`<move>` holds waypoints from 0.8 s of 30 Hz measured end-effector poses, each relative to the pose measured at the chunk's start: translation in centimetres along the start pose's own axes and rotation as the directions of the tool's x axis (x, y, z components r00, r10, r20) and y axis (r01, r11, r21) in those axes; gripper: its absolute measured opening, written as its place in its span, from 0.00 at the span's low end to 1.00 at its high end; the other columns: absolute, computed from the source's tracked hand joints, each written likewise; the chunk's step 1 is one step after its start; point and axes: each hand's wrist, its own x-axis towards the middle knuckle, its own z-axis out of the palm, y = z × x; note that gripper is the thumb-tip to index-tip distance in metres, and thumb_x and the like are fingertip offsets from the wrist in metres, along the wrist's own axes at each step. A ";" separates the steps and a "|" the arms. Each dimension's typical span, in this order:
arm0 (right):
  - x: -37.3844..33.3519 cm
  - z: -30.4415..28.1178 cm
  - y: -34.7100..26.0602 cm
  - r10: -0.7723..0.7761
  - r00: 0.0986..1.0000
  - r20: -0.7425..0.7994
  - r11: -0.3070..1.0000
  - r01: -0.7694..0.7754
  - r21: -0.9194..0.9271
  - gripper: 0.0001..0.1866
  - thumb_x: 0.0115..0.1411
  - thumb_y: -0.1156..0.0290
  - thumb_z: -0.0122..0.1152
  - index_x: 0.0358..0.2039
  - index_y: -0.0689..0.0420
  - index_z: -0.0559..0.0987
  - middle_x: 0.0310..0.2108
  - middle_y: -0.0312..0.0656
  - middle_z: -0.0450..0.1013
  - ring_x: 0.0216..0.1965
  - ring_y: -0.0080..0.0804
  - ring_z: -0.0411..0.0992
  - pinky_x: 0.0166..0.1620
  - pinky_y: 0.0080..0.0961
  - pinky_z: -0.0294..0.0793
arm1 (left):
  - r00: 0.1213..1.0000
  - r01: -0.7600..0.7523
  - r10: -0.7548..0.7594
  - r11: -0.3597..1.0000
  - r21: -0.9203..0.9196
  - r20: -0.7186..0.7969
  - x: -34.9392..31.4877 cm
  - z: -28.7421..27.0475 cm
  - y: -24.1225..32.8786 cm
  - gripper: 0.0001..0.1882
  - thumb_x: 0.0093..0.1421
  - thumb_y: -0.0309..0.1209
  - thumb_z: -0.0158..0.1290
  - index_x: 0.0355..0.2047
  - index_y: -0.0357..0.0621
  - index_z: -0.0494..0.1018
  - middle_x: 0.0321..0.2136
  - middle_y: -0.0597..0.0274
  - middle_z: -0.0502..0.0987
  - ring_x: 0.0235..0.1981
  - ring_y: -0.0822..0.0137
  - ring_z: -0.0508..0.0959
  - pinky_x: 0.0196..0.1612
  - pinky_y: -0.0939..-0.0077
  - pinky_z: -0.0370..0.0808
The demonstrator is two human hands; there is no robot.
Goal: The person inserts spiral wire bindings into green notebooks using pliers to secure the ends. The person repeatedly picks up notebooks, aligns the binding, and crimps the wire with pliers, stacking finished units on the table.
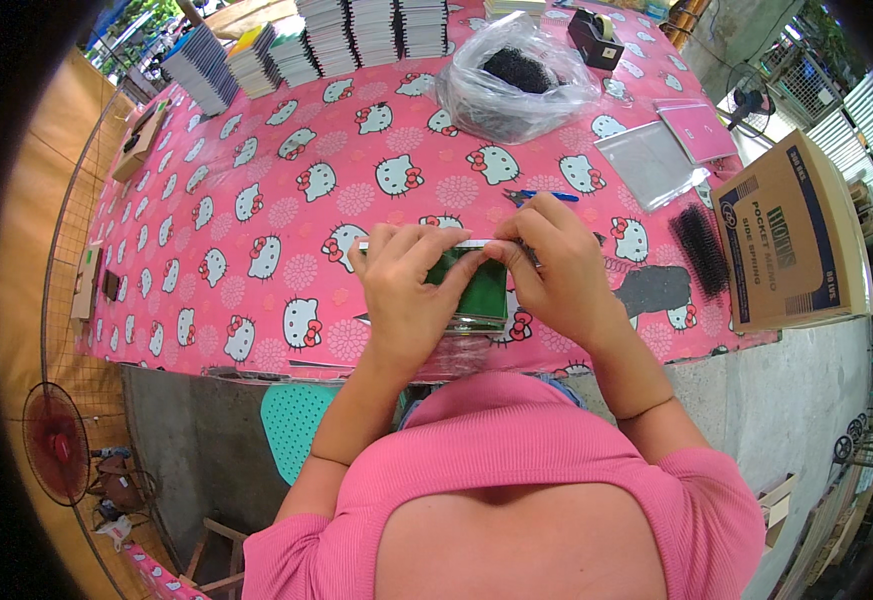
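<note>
A small notebook with a green cover (483,297) lies near the front edge of the table, its white page edges showing along the far side. My left hand (401,285) grips its left part, fingers over the far edge and thumb on the cover. At the far right corner, the thumb and fingers of my right hand (568,278) pinch the edge; any binding wire there is too small to make out. Just beyond my right hand lie pliers with blue handles (546,195). A clear plastic sheet (471,355) shows under the notebook's near side.
Stacks of spiral notebooks (326,40) line the back. A plastic bag (486,115) holds black coils (518,70), beside a tape dispenser (596,40). On the right are clear sleeves (646,165), a pink cover (696,132), a black coil bundle (699,250) and a cardboard box (791,235).
</note>
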 end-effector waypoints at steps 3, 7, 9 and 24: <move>-0.2 0.0 0.3 0.035 0.998 0.053 0.997 -0.031 -0.066 0.05 0.53 0.73 0.62 0.27 0.60 0.76 0.25 0.45 0.68 0.30 0.45 0.70 0.31 0.36 0.69 | 1.000 -0.006 0.006 1.000 -0.006 -0.008 0.0 0.2 0.3 0.12 0.44 0.34 0.66 0.32 0.52 0.80 0.29 0.71 0.78 0.35 0.67 0.72 0.43 0.65 0.57; 1.2 -3.4 0.7 -0.045 0.983 0.177 0.979 0.079 -0.190 0.06 0.53 0.71 0.62 0.29 0.60 0.78 0.27 0.46 0.71 0.32 0.46 0.72 0.33 0.38 0.71 | 1.000 -0.001 0.001 1.000 -0.026 -0.008 -0.1 0.2 0.5 0.12 0.44 0.34 0.67 0.31 0.52 0.80 0.29 0.71 0.78 0.35 0.68 0.72 0.43 0.66 0.57; 2.2 -7.3 -2.0 0.065 0.994 0.088 0.996 -0.058 -0.072 0.07 0.52 0.71 0.62 0.29 0.60 0.78 0.28 0.46 0.74 0.31 0.46 0.74 0.34 0.38 0.72 | 1.000 0.010 -0.010 0.999 -0.039 -0.021 0.0 0.2 0.6 0.12 0.44 0.34 0.67 0.31 0.52 0.80 0.29 0.71 0.78 0.35 0.68 0.72 0.43 0.66 0.56; 3.6 -5.1 -0.6 -0.083 0.867 0.492 0.953 0.213 -0.216 0.19 0.47 0.61 0.69 0.39 0.56 0.80 0.28 0.44 0.76 0.32 0.47 0.75 0.33 0.40 0.73 | 0.999 0.033 -0.032 0.999 -0.034 0.031 0.3 0.3 1.0 0.18 0.46 0.29 0.63 0.41 0.49 0.77 0.30 0.67 0.78 0.34 0.66 0.73 0.43 0.64 0.58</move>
